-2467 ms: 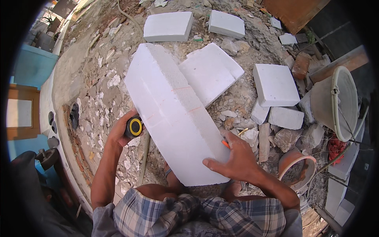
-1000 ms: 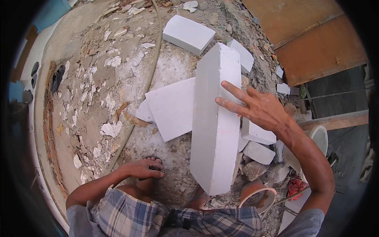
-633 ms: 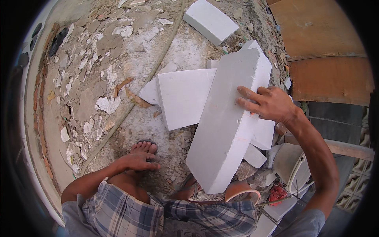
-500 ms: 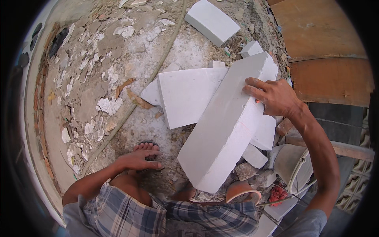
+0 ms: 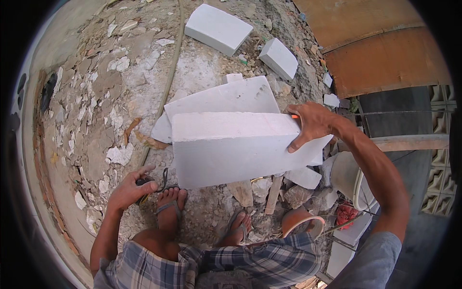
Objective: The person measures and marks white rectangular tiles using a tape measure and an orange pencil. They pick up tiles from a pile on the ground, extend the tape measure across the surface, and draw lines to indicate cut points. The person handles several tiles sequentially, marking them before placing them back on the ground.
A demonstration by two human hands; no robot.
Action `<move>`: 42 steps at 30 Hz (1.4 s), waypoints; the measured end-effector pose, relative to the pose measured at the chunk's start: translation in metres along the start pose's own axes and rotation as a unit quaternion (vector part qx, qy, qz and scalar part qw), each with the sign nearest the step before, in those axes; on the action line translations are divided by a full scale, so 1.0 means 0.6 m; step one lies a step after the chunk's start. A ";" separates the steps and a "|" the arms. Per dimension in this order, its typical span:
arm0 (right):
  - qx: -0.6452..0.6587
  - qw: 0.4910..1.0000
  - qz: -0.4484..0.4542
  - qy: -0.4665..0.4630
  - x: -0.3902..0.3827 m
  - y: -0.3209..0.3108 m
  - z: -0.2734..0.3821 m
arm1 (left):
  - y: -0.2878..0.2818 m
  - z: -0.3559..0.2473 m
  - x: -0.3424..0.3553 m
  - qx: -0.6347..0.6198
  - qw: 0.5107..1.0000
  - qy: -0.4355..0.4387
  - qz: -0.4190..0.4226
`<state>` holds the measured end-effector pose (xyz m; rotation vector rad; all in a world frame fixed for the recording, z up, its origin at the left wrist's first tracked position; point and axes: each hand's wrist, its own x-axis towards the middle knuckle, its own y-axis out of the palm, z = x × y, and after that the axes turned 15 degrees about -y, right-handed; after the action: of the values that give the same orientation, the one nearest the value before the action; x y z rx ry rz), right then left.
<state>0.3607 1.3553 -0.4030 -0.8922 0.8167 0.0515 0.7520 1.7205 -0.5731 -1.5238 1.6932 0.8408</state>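
Observation:
A large white lightweight concrete block (image 5: pixel 231 161) stands on its long side across the view in front of me, a narrow long face upward. My right hand (image 5: pixel 313 123) grips its right end, thumb on the near face and fingers over the top. A thin orange stick (image 5: pixel 295 116), pencil-like, pokes out beside those fingers. Low at the left, my left hand (image 5: pixel 129 190) is closed around a small dark tape measure (image 5: pixel 143 183) with a black strap, mostly hidden by the fingers. Behind the block lies another white block (image 5: pixel 236 96), partly covered.
Farther off lie a white block (image 5: pixel 219 29) and a smaller piece (image 5: pixel 279 59). A hose (image 5: pixel 174 62) runs along rubble-strewn ground. At right are a white bucket (image 5: pixel 349 180), a broken clay pot (image 5: pixel 302 222) and rusty sheeting (image 5: pixel 385 62). My sandalled feet (image 5: pixel 169 209) are close to the block.
The large block has turned from a slant to lying crosswise, with my right hand still on it. My left hand, seemingly empty before, now holds the tape measure and sits farther left.

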 end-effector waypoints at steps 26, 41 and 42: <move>0.466 0.860 -0.207 -0.003 0.095 0.242 0.142 | -0.158 -0.196 0.033 -0.188 0.978 0.089 0.011; 0.468 0.839 -0.254 0.111 0.142 0.260 0.117 | -0.008 -0.200 0.029 0.026 0.973 0.121 -0.197; 0.453 0.848 -0.253 0.112 0.143 0.253 0.122 | -0.004 -0.194 0.030 0.020 0.973 0.125 -0.191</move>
<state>0.4105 1.4812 -0.5350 -0.1749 0.6787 -0.8585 0.7448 1.6131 -0.5246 -1.9094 1.5009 0.4242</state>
